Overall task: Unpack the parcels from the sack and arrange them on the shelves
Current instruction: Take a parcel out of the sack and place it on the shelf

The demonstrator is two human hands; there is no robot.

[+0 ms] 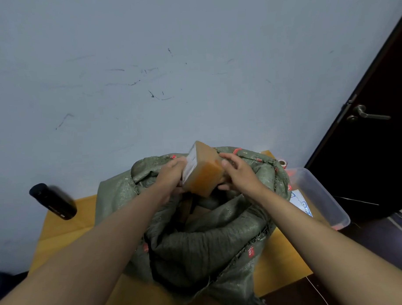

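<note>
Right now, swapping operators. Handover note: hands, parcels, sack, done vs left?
Left hand: grips the label side of the brown parcel.
Right hand: fingers curled on its other side.
Parcel is held just above the open green sack, which sits on the yellow table.
Done: this parcel lifted out.
Left: shelve it; more brown parcels show inside the sack. No shelves in view.
</note>
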